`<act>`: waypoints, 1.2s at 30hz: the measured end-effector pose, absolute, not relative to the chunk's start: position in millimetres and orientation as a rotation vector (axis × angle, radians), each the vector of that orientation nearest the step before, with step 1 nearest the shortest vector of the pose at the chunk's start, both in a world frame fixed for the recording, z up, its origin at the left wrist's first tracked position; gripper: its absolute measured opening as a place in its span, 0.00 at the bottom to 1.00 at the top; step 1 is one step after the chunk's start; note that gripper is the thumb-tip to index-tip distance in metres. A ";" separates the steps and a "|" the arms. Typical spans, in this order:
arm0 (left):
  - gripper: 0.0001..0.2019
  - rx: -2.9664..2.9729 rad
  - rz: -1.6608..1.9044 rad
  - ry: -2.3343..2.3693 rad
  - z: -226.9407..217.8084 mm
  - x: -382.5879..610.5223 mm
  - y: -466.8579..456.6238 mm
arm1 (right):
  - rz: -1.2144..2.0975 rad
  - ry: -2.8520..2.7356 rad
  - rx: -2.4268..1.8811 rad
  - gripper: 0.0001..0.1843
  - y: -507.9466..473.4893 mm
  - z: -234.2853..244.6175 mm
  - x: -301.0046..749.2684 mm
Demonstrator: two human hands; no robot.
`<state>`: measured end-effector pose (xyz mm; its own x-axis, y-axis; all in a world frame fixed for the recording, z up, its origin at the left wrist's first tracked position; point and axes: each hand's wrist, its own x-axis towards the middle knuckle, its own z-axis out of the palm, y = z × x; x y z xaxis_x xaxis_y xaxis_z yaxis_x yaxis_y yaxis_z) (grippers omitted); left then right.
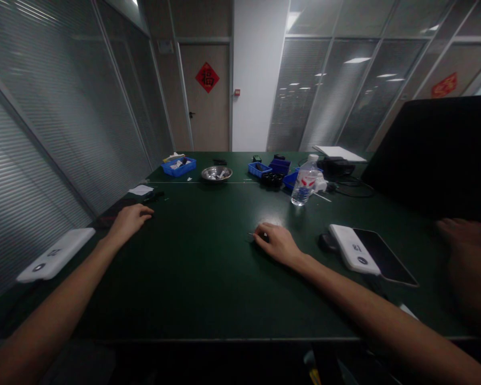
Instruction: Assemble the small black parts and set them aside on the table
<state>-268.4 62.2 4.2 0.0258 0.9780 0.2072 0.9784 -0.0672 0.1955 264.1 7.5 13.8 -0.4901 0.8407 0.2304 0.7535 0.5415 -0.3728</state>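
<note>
Grip: left hand [133,216] has loosely bent fingers over the table [192,272]; can't tell if they hold anything. Right hand [276,239] is curled, with a thin sliver [250,234] poking out at the fingertips, mid-table; can't tell if it's pinched or just touched.

Left to right, I see: white power pack [56,255] by the left forearm. White paper [141,190] and a dark item [154,197] just beyond the left hand. Farther back, blue tray [179,167] with bits in it, then metal bowl [215,178], also part-filled. Small blue basket [258,172], black bundle [272,180] in front. Upright water bottle [303,184] partly blocks my view of the blue bin [289,181]. Right of the right hand: black lump [327,242], second white pack [353,248], dark slab [385,256]. Far right, big black panel [436,155] hides the back; another person's hand [465,232] sits below it.
</note>
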 end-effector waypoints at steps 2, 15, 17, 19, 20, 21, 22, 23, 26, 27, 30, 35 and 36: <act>0.19 -2.245 -0.458 -2.152 5.4 -267.0 60.8 | 0.314 -2.401 -1.307 0.11 7.3 14.7 264.0; 0.18 -2.255 -0.494 -2.142 5.1 -261.8 57.5 | 0.332 -2.393 -1.273 0.12 8.5 10.8 266.4; 0.17 -2.244 -0.449 -2.116 5.2 -260.9 58.3 | 0.330 -2.391 -1.280 0.11 8.0 11.3 266.2; 0.17 -2.218 -0.414 -2.113 6.0 -259.5 58.2 | 0.326 -2.393 -1.286 0.10 7.6 12.0 265.7; 0.17 -2.210 -0.402 -2.114 6.4 -258.7 57.8 | 0.321 -2.395 -1.287 0.10 7.6 12.4 265.4; 0.17 -2.210 -0.392 -2.113 6.7 -258.0 57.4 | 0.315 -2.397 -1.288 0.10 7.6 12.6 265.1; 0.18 -2.213 -0.381 -2.109 6.8 -257.5 56.9 | 0.309 -2.397 -1.290 0.10 7.7 12.8 264.9; 0.18 -2.217 -0.369 -2.105 6.8 -257.1 56.4 | 0.305 -2.397 -1.291 0.10 8.0 12.7 264.8; 0.18 -2.218 -0.341 -2.089 5.6 -257.6 56.1 | 0.305 -2.397 -1.291 0.10 9.3 11.3 264.7; 0.18 -2.214 -0.339 -2.088 4.9 -258.2 56.2 | 0.306 -2.397 -1.285 0.11 9.7 10.6 264.8; 0.18 -2.212 -0.346 -2.088 3.5 -260.1 56.3 | 0.302 -2.399 -1.275 0.11 10.3 8.9 264.8; 0.18 -2.214 -0.336 -2.040 5.8 -254.7 50.5 | 0.306 -2.409 -1.292 0.11 9.6 10.3 264.2; 0.18 -2.200 -0.319 -2.037 6.5 -252.2 48.8 | 0.307 -2.411 -1.293 0.11 9.2 11.2 264.0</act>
